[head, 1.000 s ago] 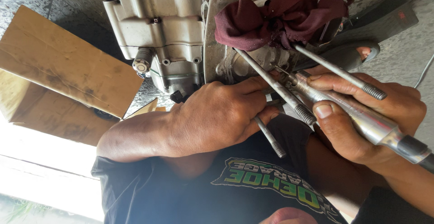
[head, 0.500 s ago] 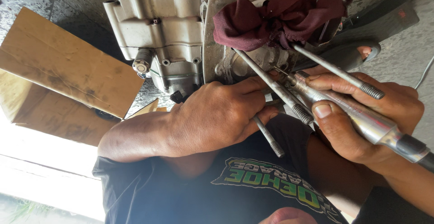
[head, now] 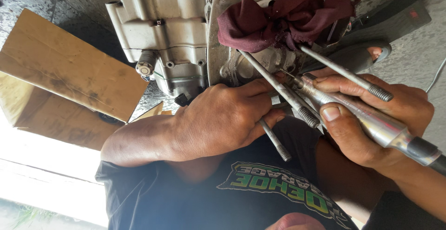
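Left hand [head: 218, 121] gripping engine [head: 186, 39] base by studs [head: 278, 88]; right hand [head: 371, 114] holding ratchet [head: 371, 121], shaft running along studs toward engine

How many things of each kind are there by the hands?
Long threaded metal rods: 3
Dark red cloth rag: 1
Grey metal engine block: 1
Shiny silver metal tool in the right hand: 1
Brown cardboard pieces: 2
Left hand, resting on the rods: 1
Total: 10, both hands counted
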